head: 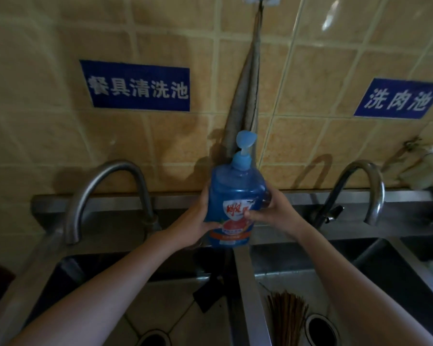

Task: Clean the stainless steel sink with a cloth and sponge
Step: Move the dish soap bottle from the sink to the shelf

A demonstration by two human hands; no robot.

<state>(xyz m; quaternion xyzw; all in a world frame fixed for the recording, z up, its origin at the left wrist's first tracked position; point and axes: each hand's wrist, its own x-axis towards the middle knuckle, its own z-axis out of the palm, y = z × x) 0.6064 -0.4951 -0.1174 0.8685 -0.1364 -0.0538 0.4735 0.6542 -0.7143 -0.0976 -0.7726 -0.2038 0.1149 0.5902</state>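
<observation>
Tan tiles are covering the big wall (48, 133) at the back. Under it, the steel sink (243, 270) is running from side to side. Its left bowl (160, 295) and right bowl (285, 278) are sitting side by side with a steel strip between them. A bent tap (105, 186) is curving over the left bowl, and another tap (370, 176) is curving over the right one. Two blue signs (138, 87) (398, 99) with white writing are sticking to the tiles. A long grey cloth (245, 91) is hanging down the wall from a hook, between the signs. In front of the cloth, a blue soap bottle (235, 196) with a pump top is standing up straight in the air, above the strip. The left hand (198, 221) is gripping its left side. The right hand (278, 211) is gripping its right side, with the thumb lying across the label. A bunch of thin brown sticks (285, 313) is lying in the right bowl, close to its round drain hole (320, 328).
</observation>
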